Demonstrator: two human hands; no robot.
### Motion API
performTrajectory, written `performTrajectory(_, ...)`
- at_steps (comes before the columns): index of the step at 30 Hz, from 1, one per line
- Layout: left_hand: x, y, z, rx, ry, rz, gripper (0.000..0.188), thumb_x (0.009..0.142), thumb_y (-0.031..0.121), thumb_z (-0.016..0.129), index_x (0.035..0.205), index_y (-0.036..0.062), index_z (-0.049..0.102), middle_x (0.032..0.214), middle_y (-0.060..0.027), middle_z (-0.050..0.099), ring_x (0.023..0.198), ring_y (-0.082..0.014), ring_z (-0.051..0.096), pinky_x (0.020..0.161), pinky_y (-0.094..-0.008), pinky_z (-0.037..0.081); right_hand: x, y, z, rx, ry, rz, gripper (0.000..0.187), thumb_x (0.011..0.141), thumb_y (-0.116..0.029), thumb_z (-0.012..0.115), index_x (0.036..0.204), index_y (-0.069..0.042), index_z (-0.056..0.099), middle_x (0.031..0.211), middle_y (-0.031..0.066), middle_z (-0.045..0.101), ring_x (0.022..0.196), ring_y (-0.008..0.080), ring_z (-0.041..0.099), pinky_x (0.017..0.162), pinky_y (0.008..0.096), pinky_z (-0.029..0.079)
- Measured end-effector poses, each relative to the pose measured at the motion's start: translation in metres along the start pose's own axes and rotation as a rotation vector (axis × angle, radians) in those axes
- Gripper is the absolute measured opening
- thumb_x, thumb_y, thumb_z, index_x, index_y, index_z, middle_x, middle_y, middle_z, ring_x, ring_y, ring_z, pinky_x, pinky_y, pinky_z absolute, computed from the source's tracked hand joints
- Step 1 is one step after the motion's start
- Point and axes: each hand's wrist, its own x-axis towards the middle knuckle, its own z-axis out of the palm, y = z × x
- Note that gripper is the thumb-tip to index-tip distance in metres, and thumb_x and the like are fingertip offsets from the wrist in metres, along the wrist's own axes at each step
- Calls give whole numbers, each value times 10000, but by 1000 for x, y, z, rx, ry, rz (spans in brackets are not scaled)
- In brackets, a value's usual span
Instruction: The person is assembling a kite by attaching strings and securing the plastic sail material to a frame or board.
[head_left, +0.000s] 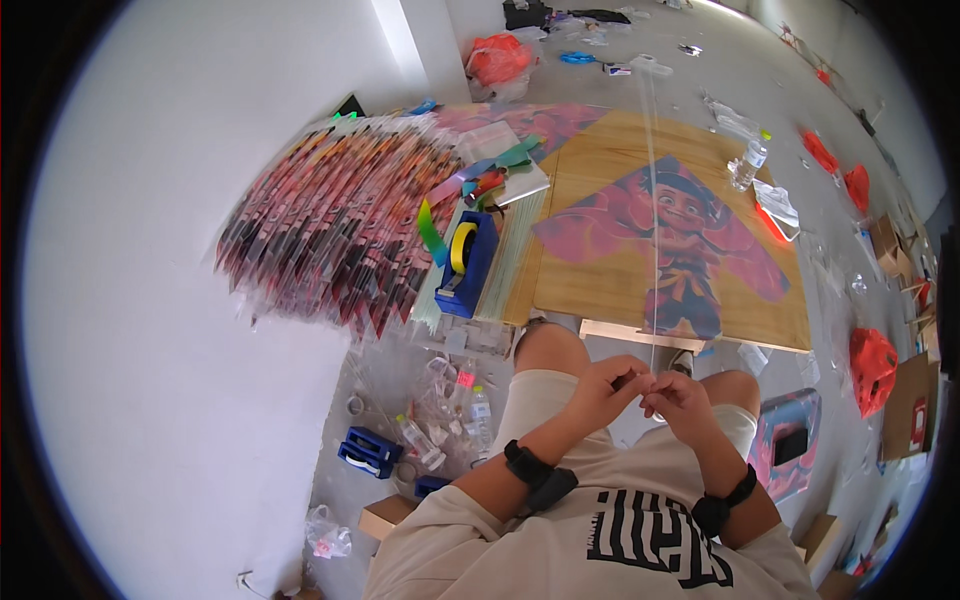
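Note:
My left hand [610, 388] and my right hand [682, 405] are close together above my lap, fingertips pinched. Between them they grip the near end of a thin white rod [654, 300]; the fingers hide its tip. From there the rod runs straight away from me, over a kite-shaped printed sheet [690, 235] and past the table's far edge. The sheet is pink and purple with a cartoon figure, spread on the wooden table [590, 165].
Left of the sheet stands a blue tape dispenser [470, 265] with yellow tape, beside a large overlapping stack of printed sheets [330, 220]. A water bottle [752, 155] stands at the table's right. Bottles [480, 415], another dispenser [370, 452] and red bags [873, 370] lie on the floor.

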Motion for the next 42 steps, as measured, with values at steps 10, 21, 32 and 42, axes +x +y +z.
performTrajectory(10,-38,-42,-171,1252,404,-362,214,1007,264,628,1013,99,764,1025,-146,752,1006,-377,718,862,-526,537,-39,73,-65,-144,337,31,62,1004,-3,697,1054,-12,663,935,67,704,810,134,678,737,264,555)
performTrajectory(21,-6,-145,-243,1379,51,-690,240,940,260,660,1100,131,784,1220,-139,761,1188,-359,706,1002,-606,499,-36,99,-58,-210,391,138,71,1022,-51,697,1087,-29,679,909,37,726,759,100,656,707,250,543)
performTrajectory(32,-10,-197,-276,1235,206,-522,262,915,261,685,1092,100,792,1123,-225,759,1084,-434,719,936,-542,576,-35,106,-61,-187,389,154,103,1035,-74,701,1117,-13,691,943,51,750,787,103,674,724,249,543)
performTrajectory(42,-28,-154,-268,1159,269,-297,218,835,159,699,1004,92,821,995,-205,778,987,-411,744,901,-497,590,-40,80,-50,-300,383,147,153,1035,-129,717,1120,-2,703,937,55,760,793,106,685,733,265,558)
